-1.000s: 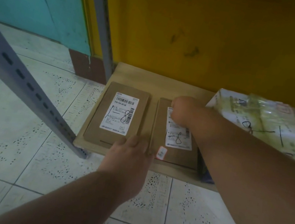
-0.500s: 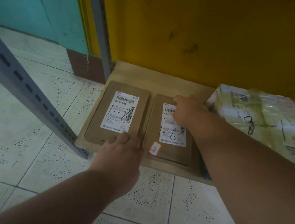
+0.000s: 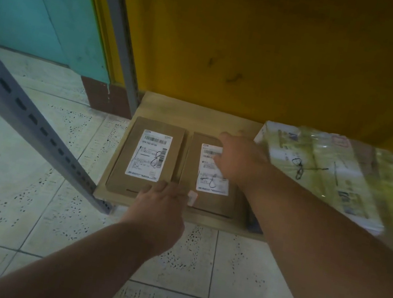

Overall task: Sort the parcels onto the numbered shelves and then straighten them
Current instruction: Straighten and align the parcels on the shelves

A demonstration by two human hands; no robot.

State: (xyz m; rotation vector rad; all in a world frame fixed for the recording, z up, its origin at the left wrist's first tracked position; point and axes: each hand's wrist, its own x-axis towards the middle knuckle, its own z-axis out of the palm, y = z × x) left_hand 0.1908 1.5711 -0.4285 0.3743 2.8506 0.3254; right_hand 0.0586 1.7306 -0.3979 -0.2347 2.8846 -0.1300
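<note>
Two flat brown cardboard parcels lie side by side on the low wooden shelf (image 3: 196, 113). Each carries a white label with a handwritten 8. The left parcel (image 3: 123, 162) has my left hand (image 3: 161, 205) resting on its near right corner, fingers fairly straight, reaching to the gap between the parcels. My right hand (image 3: 238, 160) lies flat on the far part of the right parcel (image 3: 206, 203), covering part of its label. A small white and red sticker sits at that parcel's near left corner.
A large bundle wrapped in clear plastic (image 3: 329, 177) fills the shelf's right side, close to my right arm. Grey slotted metal uprights (image 3: 30, 117) stand at the shelf's left. A yellow wall is behind, a teal wall to the left, and pale tiled floor in front.
The right parcel has slid left and straightened until it lies parallel and close to the left parcel. My right hand now lies flatter on it; my left hand stays at the near edge.
</note>
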